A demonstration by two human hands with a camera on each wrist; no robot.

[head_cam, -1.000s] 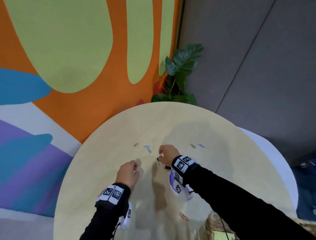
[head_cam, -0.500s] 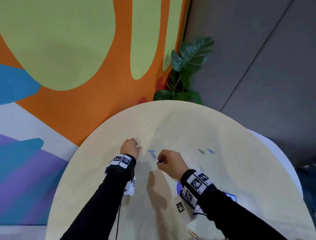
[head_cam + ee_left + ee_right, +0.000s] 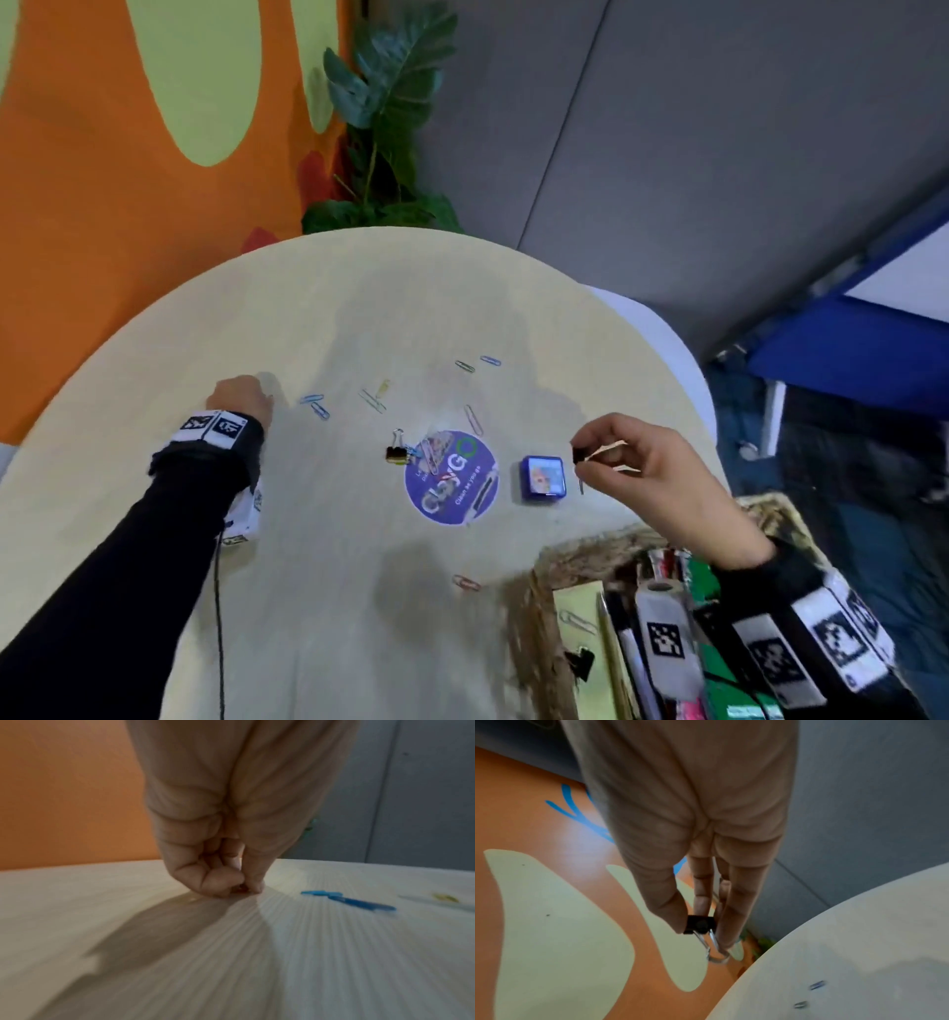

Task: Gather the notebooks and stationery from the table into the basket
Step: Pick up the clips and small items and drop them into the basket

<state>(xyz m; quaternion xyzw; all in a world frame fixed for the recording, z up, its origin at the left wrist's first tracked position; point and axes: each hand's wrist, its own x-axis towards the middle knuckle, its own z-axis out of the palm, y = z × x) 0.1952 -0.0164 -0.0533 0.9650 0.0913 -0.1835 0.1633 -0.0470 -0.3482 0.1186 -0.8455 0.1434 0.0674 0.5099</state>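
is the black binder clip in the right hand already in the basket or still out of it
Out. The right hand pinches the black binder clip in the air above the table, short of the basket, whose rim lies nearer the person.

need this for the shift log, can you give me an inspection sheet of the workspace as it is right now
Surface: round pale wooden table, lit unevenly, shadows across it.
Job's things: loose paper clips scattered mid-table; gold binder clip beside a round purple sticker; small blue box; basket at the near right edge, already holding notebooks and pens.
Clutter: nothing seen.
Grippers: left hand pinches something small and reddish on the table; right hand holds a black binder clip in the air.
Cables: thin black cable hanging from the left wrist.
Surroundings: orange patterned wall, potted plant, grey panels.
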